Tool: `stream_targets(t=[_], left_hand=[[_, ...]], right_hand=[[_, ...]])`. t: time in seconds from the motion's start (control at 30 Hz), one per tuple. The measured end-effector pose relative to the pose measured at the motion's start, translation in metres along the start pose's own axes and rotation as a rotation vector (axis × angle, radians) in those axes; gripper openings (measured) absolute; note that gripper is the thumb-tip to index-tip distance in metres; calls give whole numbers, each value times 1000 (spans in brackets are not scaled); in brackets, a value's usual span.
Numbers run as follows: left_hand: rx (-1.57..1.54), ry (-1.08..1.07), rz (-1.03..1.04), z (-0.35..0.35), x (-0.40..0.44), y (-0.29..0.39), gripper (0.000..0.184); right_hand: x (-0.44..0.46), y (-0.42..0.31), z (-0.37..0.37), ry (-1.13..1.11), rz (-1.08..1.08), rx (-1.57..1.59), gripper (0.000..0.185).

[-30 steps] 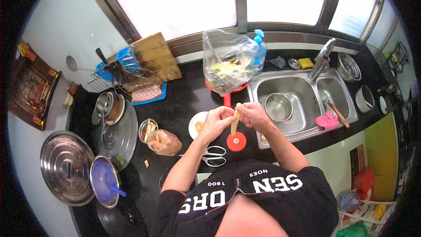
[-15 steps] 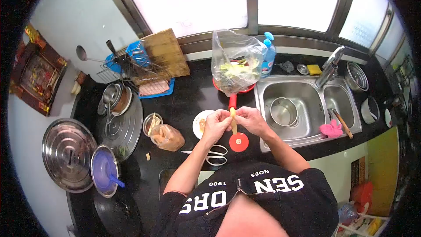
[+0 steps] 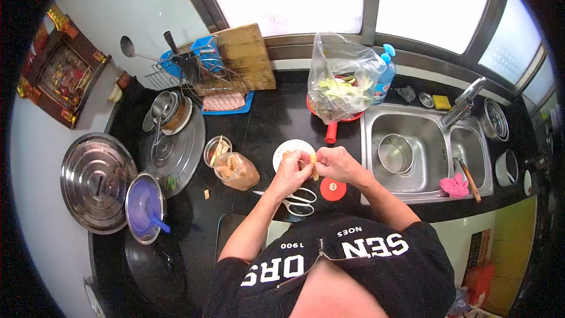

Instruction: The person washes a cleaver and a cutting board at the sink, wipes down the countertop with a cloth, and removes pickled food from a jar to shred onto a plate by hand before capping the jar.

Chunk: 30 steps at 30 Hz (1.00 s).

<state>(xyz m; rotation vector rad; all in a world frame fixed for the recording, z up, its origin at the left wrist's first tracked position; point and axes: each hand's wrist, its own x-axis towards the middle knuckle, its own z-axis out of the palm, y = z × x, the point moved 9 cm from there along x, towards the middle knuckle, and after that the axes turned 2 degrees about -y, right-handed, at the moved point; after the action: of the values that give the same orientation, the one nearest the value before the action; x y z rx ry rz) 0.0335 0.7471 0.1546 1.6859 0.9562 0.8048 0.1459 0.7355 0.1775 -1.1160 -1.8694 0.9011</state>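
My left hand [image 3: 289,172] and my right hand [image 3: 338,166] meet above the counter, fingers pinched together on a small pale-yellow strip [image 3: 313,159] whose exact kind I cannot make out. Partly hidden behind my left hand lies a white plate [image 3: 287,148]. Just below my hands is a round red lid [image 3: 333,189]. White-handled scissors [image 3: 301,201] lie beside my left wrist. To the left stand a clear container of tan pieces [image 3: 236,171] and a small bowl of pale strips [image 3: 218,151].
A clear bag of leafy greens [image 3: 343,87] rests in a red-handled container near a blue pump bottle [image 3: 384,76]. On the right is a steel double sink [image 3: 432,185] with a pot [image 3: 395,153]. Steel lids [image 3: 97,182] and a purple strainer [image 3: 144,209] occupy the left.
The view has shifted, so the counter things appear farther right. My hands stay together on the yellow strip, with the fingers slightly repositioned; less of it shows below them.
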Motion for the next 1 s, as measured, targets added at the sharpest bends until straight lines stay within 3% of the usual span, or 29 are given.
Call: stream_targets(t=[0.2,0.47,0.7,0.8,0.83,0.9,1.0], left_hand=[[223,94,15,-21,-12,4,12],[450,186,137,-32,-21,22,15],[464,258,122,-39,-16,6,12],[-69,176,-190,-45,-11,-31,10],[-69,174,-190,-47,-11,-34,10],[-536,101,-228,-39,-8,-47,11],[-668,90,-218,-35,-8,-48,14]], right_hand=[[13,-10,18,-28,-50,-43,17],[19,25,48,-51,238,331,18],[26,26,58,-81,288,530,18],[27,32,61,-101,406,668,16],[26,28,61,-114,435,754,15],[26,21,63,-140,491,926,14],[28,49,72,-119,466,993,14]])
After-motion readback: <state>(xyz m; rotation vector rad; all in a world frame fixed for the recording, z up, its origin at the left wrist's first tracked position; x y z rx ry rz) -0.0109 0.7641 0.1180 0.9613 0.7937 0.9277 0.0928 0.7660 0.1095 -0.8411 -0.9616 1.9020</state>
